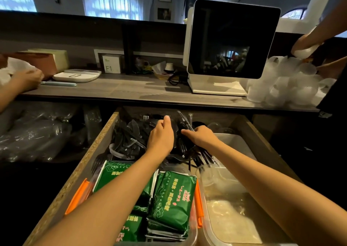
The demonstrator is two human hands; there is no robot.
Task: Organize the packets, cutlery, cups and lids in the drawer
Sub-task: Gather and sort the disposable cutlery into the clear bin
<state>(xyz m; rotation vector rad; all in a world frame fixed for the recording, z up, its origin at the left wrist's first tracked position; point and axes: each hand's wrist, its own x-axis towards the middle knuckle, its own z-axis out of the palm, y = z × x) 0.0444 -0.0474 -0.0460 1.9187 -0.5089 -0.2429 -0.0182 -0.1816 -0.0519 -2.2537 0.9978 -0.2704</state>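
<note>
Both my arms reach into the open wooden drawer (84, 163). My left hand (162, 137) is curled over the heap of black plastic cutlery (129, 135) at the drawer's back; what its fingers hold is hidden. My right hand (201, 136) grips a bundle of black forks (183, 131) beside it. Green packets (172, 198) fill a clear box with orange clips (199, 204) at the front. To its right stands a clear container (231, 221) holding pale contents and a clear cup (208, 174). Clear lids (219, 128) lie at the drawer's back right.
A counter (122, 90) runs above the drawer with a white screen (229, 45), a white scale (75, 76) and a pile of clear cups (285, 84). Another person's hands (308, 46) work at those cups. A third person's hand (26, 78) rests at far left. Bagged cups (35, 133) lie lower left.
</note>
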